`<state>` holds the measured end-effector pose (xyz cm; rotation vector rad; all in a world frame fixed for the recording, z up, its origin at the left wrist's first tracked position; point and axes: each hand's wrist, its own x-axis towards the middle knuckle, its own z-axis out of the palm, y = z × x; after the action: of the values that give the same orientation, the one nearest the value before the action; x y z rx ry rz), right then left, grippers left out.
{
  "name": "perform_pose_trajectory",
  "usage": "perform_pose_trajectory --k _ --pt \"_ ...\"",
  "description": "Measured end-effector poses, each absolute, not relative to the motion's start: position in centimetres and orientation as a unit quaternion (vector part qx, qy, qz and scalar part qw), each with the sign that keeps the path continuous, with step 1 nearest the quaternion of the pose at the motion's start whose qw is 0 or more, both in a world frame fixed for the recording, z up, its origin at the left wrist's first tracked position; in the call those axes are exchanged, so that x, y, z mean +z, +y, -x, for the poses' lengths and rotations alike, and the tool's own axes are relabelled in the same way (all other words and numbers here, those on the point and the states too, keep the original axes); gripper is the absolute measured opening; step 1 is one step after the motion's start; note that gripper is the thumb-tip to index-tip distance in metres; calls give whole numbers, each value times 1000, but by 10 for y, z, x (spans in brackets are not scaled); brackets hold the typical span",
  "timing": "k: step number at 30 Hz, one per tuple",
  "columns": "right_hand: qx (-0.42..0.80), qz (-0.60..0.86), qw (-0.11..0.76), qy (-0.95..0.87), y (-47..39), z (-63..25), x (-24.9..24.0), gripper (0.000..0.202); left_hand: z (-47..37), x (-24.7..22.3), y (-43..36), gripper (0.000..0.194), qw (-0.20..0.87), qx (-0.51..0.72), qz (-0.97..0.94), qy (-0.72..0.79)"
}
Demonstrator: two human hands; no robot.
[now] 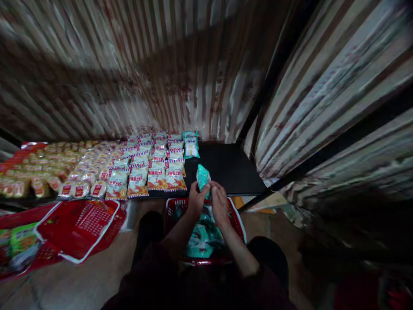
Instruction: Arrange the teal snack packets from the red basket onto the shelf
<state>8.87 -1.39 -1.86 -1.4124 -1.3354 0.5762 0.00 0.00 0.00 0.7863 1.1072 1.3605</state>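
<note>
Person is wearing a dark maroon top with sleeves ending above the forearms; both forearms and hands are showing bare, without gloves.

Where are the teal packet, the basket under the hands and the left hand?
teal packet (pixel 202 175): head view, upper part.
basket (pixel 238 218): head view, right rim.
left hand (pixel 195 199): head view, back of hand.

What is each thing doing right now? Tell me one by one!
Teal packet: upright, held by both hands above the shelf edge.
Left hand: closed on the teal packet.
Right hand: closed on the teal packet.
Red basket: on the floor, holding more teal packets.
Black shelf: left part covered with rows of snack bags, right part bare.
Second red basket: tilted on the floor.
</note>
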Motion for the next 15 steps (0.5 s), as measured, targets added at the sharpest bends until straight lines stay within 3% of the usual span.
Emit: perform_pose_trajectory --k 9,15 --pt "155 585 505 -615 -23 -82 -16 44 11 8 -6 36 619 552 -302 470" --pt "129 583 499 -628 -22 -84 -18 40 15 14 -11 43 618 546 -301 479"
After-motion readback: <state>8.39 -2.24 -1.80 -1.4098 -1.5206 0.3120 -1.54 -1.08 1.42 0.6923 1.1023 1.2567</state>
